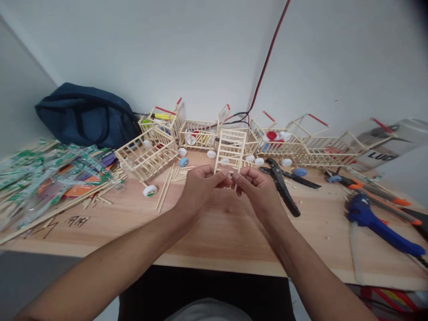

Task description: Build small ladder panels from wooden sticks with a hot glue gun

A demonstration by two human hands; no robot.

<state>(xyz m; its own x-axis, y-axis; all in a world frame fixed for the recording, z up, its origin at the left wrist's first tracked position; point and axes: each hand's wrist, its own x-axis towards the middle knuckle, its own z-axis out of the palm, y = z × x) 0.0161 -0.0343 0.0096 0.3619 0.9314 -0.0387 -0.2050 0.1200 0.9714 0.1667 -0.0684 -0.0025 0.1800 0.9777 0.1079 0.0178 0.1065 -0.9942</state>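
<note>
Forearms (110, 273) over wooden table (230, 243), stick frame (230, 154), pale wall (167, 49)

At twelve o'clock, our bare fingers (219, 179) hide the near end of a pale wooden ladder-shaped frame (230, 146); at three, a clear plastic container (377, 162) blurs; at four, the edge cuts a black cord (421, 261).

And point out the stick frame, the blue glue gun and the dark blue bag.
Stick frame (232, 145), head view: a middle rung.
Blue glue gun (383, 228), head view: its handle.
Dark blue bag (92, 119), head view: its front side.
</note>
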